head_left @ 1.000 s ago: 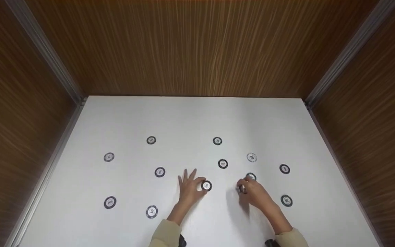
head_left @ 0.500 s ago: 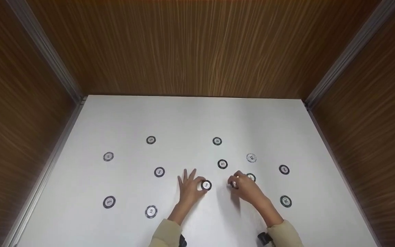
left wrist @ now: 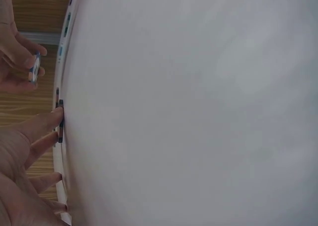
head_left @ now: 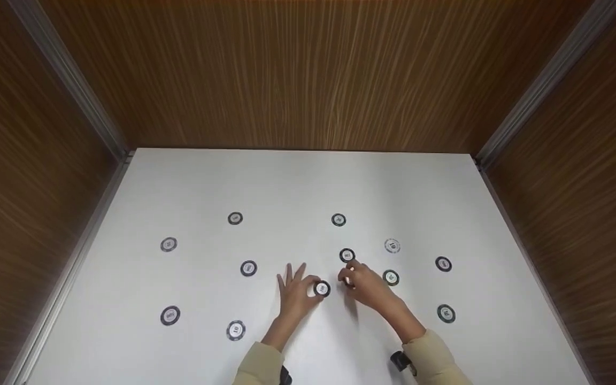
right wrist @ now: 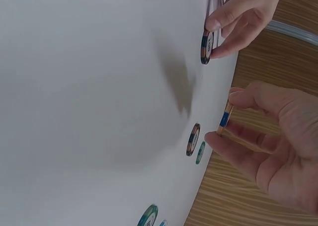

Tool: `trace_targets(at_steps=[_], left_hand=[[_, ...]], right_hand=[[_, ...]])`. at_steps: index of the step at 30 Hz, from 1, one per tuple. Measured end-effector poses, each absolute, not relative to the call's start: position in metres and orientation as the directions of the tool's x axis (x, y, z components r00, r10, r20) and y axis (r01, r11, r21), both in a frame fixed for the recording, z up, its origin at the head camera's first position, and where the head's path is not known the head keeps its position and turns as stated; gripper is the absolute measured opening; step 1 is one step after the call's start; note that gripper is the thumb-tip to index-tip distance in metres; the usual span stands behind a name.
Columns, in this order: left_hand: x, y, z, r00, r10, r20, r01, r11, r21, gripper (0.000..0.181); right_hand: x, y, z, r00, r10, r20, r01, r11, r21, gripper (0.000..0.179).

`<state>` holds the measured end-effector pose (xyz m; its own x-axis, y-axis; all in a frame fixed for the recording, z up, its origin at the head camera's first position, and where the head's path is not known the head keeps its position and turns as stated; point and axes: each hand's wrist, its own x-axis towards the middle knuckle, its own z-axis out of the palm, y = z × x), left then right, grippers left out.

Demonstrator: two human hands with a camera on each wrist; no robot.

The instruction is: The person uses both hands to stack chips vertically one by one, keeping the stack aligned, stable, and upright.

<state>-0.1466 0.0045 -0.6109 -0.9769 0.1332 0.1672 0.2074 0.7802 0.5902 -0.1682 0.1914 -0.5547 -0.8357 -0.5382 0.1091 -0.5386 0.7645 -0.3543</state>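
Observation:
Between thumb and forefinger, my left hand [head_left: 295, 297] pinches the edges of a black-rimmed poker chip [head_left: 322, 289] lying on the white table; its other fingers are spread. In the right wrist view that chip [right wrist: 206, 46] has a black and orange edge. My right hand [head_left: 368, 286] pinches another poker chip [head_left: 347, 282] by its edges, held above the table just right of the left hand's chip. Fingers partly cover it in the head view. From the right wrist, this chip [right wrist: 225, 115] shows an orange and blue edge. A chip [head_left: 347, 255] lies just beyond the right fingertips.
Several chips lie scattered flat: one [head_left: 391, 277] right of the right hand, a pale one [head_left: 392, 245] behind it, others to the left, such as one [head_left: 236, 330] near the left forearm. Brown wood-grain panels [head_left: 308, 75] wall in the white table [head_left: 286, 182] on three sides.
My right hand has moved left with its chip, toward the left hand, uncovering the chip that it partly hid. The left hand and its chip have stayed in place.

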Motion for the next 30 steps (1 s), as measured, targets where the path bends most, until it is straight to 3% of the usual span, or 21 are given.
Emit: trace_targets(at_steps=[7, 20, 30], left_hand=[[-0.148, 0.004, -0.611, -0.971, 0.149, 0.186, 0.233, 0.761, 0.606, 0.034], [-0.147, 0.004, -0.608, -0.986, 0.126, 0.105, 0.164, 0.740, 0.652, 0.033], [-0.147, 0.005, -0.610, -0.986, 0.122, 0.115, 0.168, 0.754, 0.635, 0.031]], right_hand=[[-0.170, 0.182, -0.558, -0.831, -0.549, 0.095, -0.549, 0.778, -0.306, 0.032], [-0.166, 0.168, -0.567, -0.816, -0.573, 0.074, -0.567, 0.771, -0.289, 0.029], [-0.165, 0.159, -0.575, -0.793, -0.602, 0.096, -0.602, 0.748, -0.280, 0.022]])
